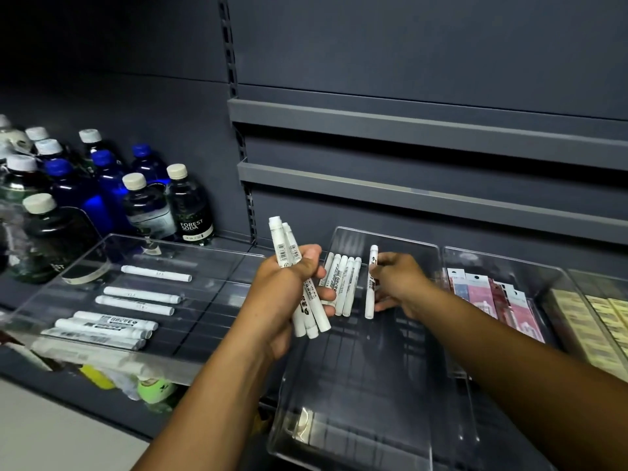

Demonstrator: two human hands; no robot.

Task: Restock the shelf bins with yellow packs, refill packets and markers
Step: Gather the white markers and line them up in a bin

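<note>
Clear plastic bin; hands grip smooth white cylindrical markers.

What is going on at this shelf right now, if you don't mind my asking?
A person is restocking white markers. The left hand grips a bundle of markers, while the right hand holds a single marker over the middle clear bin, where a short row of markers already lies at the back. More loose markers wait in the left tray.
</note>
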